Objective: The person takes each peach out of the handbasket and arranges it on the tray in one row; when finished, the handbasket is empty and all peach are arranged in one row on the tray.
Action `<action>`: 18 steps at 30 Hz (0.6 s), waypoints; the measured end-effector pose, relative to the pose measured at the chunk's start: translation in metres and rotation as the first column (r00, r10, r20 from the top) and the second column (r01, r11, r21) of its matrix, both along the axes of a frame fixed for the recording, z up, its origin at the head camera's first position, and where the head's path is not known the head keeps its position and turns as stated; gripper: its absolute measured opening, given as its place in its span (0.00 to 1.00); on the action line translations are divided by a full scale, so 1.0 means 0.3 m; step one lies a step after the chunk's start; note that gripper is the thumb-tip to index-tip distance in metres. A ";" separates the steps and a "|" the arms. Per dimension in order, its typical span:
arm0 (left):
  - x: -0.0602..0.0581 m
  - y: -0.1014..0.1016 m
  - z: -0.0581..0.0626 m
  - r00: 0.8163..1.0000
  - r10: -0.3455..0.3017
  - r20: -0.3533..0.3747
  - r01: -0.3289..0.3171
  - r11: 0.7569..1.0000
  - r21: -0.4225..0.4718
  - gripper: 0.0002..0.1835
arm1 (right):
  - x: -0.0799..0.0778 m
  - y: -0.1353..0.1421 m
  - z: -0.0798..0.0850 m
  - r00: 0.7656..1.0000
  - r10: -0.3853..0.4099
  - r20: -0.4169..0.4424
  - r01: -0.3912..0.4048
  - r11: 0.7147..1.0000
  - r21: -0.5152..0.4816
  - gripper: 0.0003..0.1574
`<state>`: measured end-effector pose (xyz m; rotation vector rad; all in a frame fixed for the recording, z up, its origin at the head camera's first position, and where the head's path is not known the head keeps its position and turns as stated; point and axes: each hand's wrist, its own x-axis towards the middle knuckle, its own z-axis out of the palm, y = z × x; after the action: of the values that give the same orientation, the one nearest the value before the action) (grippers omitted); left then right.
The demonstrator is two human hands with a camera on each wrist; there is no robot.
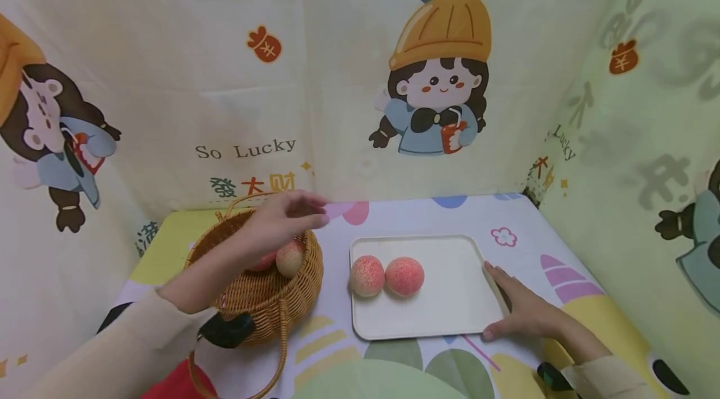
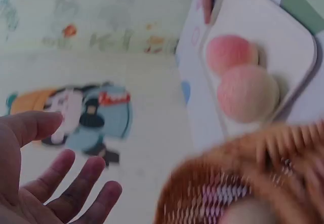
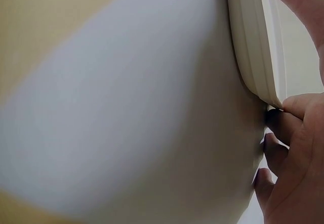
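My left hand hangs over the back of the wicker basket, fingers spread and nothing in them. In the left wrist view that hand is seen beside the basket. Inside the basket lie a pale, pink-tinged peach and a redder one, partly hidden by my forearm. Two pink peaches, one speckled and one deeper pink, sit side by side on the left half of a white rectangular tray. Along the tray's right edge rests my right hand, fingers extended and thumb near the front corner.
A patterned cloth covers the table, with printed curtains standing at the back and sides. The basket's handle droops towards the front. Something red shows below the basket at the front left.
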<state>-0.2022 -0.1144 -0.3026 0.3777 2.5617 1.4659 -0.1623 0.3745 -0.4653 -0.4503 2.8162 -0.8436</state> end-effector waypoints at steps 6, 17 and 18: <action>-0.028 -0.248 -0.025 0.986 0.076 0.147 -0.095 0.988 0.123 0.29 | -0.001 -0.001 0.014 1.000 0.001 0.002 -0.001 1.000 -0.007 0.82; -0.044 -0.384 -0.152 0.950 0.114 0.289 -0.139 0.988 0.066 0.32 | -0.003 -0.007 0.003 1.000 0.001 0.016 -0.001 1.000 -0.003 0.82; -0.044 -0.379 -0.159 0.949 0.111 0.294 -0.130 0.991 0.045 0.32 | -0.002 -0.007 0.003 1.000 0.001 0.016 -0.001 1.000 -0.003 0.82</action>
<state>-0.2153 -0.2280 -0.3502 0.0082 2.3434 1.5179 -0.1629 0.3723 -0.4645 -0.4432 2.8001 -0.8470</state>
